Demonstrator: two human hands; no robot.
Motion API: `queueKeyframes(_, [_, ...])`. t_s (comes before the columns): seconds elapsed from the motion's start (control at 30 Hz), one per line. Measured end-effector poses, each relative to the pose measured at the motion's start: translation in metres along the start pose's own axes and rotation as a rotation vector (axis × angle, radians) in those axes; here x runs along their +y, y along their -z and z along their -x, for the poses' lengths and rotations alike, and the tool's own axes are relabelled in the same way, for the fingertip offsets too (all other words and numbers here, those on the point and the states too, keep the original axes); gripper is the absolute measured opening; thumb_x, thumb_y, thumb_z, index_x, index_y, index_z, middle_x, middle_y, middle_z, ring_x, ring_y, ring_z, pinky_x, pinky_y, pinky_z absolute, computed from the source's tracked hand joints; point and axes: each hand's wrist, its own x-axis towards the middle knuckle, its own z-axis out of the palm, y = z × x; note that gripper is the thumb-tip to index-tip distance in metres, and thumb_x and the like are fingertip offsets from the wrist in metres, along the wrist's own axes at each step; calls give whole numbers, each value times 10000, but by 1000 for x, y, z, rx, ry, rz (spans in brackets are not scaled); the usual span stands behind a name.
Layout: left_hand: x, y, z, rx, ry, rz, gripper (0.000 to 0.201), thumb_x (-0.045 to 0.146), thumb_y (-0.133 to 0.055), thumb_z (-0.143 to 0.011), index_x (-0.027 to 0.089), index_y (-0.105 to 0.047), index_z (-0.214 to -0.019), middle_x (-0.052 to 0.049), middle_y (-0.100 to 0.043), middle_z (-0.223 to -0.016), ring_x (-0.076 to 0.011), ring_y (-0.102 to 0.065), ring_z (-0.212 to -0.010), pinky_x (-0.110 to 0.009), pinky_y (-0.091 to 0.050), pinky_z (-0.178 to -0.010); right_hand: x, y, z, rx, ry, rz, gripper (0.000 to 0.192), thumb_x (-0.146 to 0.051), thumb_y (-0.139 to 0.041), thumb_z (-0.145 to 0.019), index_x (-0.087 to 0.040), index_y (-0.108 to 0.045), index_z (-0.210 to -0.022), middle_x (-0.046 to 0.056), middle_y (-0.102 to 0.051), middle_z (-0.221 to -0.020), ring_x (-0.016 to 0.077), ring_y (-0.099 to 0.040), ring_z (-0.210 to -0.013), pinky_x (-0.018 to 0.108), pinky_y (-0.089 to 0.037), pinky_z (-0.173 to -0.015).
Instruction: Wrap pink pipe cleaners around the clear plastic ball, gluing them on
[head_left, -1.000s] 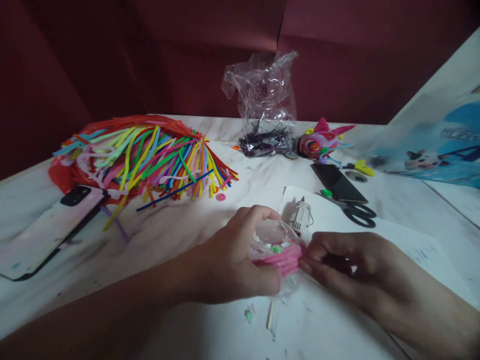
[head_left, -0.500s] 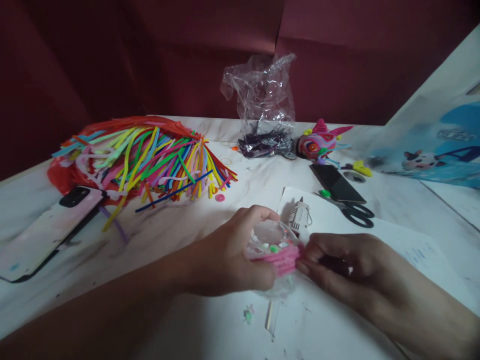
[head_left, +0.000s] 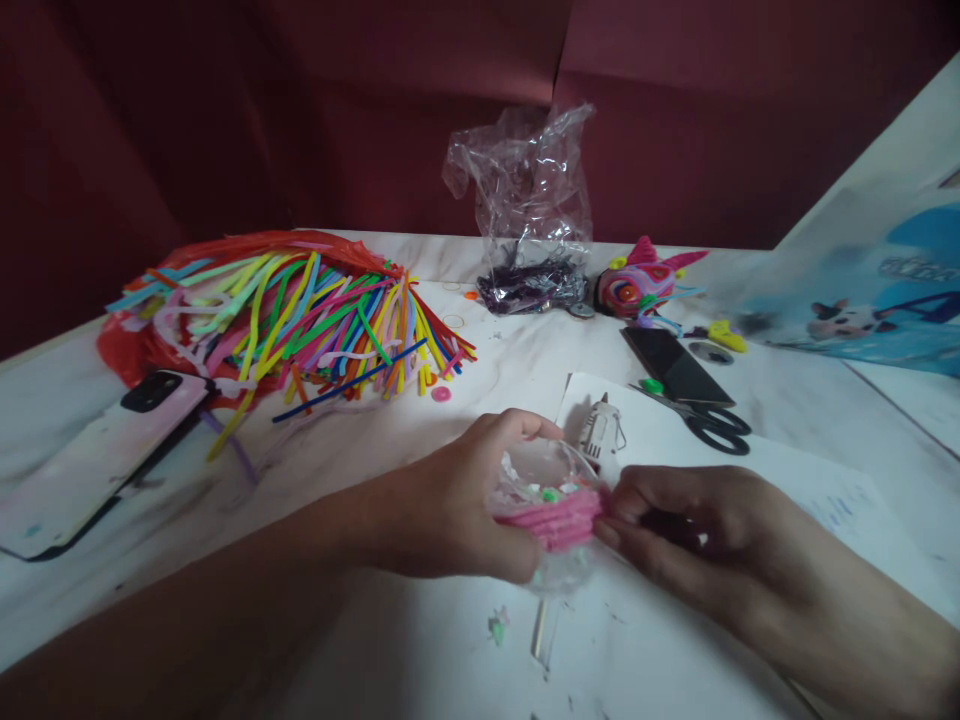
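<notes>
My left hand (head_left: 472, 505) is wrapped around a clear plastic cup (head_left: 566, 572), fingers over the far side and thumb on the near side. Several rows of fuzzy pink pipe cleaner (head_left: 559, 520) circle the cup's middle. White and green bits show through the clear wall. At the cup's right side, my right hand (head_left: 690, 545) is closed, with thumb and forefinger pinching the pink pipe cleaner. Something dark and shiny shows inside its curled fingers; I cannot make out what it is. Just behind the cup lies a white glue gun (head_left: 601, 428).
A red bag of colourful pipe cleaners (head_left: 315, 310) and a phone (head_left: 97, 465) lie left. Behind stand a clear bag (head_left: 532, 200) and a pink wrapped figure (head_left: 637, 285). Scissors (head_left: 709, 425), a dark phone (head_left: 675, 365) and white paper (head_left: 802, 480) are on the right.
Very little differs. The left thumb has slid back slightly on the pink wrap, and both hands keep their hold on the same spots.
</notes>
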Motion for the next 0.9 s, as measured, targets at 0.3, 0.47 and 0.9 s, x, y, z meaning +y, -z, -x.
queueKeyframes(0.3, [-2, -9, -1, 72, 27, 25, 654, 181, -627, -615, 219, -356, -1209, -23, -545, -941, -192, -539, -822, -290, -454, -682, 0, 0, -1, -7, -14, 5, 416, -419, -360, -920, -52, -484, -767, 62, -433, -747, 117, -464, -645, 104, -420, -540])
queueKeyframes(0.47, [-3, -11, -1, 91, 2, 23, 643, 188, -625, -613, 218, -362, -1198, -28, -539, -924, -227, -522, -892, -327, -447, -731, -1, 1, -2, -16, -21, 22, 436, -437, -357, -925, -66, -539, -784, 45, -426, -718, 106, -453, -617, 103, -390, -500])
queueKeyframes(0.9, [-4, -12, 3, 95, 25, 54, 661, 186, -618, -624, 221, -330, -1217, -24, -537, -908, -211, -520, -837, -329, -435, -717, -5, -1, -3, 158, 82, 288, 437, -452, -401, -905, -84, -538, -714, 34, -422, -700, 90, -414, -554, 114, -337, -429])
